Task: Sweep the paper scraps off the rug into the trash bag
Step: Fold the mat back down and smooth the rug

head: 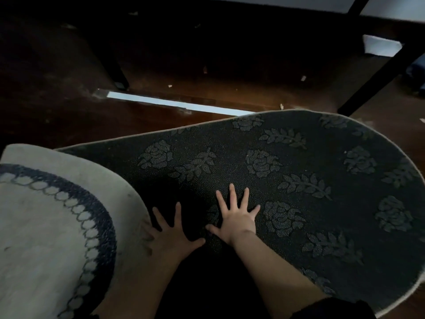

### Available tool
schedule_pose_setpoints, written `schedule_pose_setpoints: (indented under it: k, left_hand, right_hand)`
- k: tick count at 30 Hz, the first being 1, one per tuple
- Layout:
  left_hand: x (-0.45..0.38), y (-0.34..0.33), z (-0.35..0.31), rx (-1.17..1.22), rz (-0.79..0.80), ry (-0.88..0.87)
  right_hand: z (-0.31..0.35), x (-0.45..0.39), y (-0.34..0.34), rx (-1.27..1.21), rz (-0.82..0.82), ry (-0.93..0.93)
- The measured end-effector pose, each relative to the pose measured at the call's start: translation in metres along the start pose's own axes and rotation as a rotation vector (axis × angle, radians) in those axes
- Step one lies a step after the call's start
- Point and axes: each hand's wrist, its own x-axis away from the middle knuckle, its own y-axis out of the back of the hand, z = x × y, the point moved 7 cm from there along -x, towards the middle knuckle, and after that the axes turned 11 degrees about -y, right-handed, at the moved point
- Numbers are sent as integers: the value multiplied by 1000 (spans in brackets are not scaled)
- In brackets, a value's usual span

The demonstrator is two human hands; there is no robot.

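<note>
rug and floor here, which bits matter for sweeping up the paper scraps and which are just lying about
Part of the job:
rug, folded over with its dark patterned underside up
left hand and right hand, flat on it
paper scraps on the floor

Just there:
table legs
pale strip on the floor

No trash bag in view.

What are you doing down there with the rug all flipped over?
A person is kneeling over a round rug that is folded over, so its dark, rose-patterned underside faces up. Both hands lie flat on that underside with fingers spread: the left hand next to the pale top side with its blue ring, the right hand further in. A few small paper scraps lie on the dark wooden floor beyond the rug. No trash bag is in view.
</note>
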Motion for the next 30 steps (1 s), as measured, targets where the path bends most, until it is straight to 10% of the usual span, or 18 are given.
schedule_pose_setpoints:
  k: [17, 30]
  left_hand:
    - [14, 36, 35, 22, -135, -171]
    - [45, 93, 220, 98, -232, 232]
  right_hand:
    - [13, 2, 18, 126, 149, -131]
    - [51, 1, 49, 274, 202, -311]
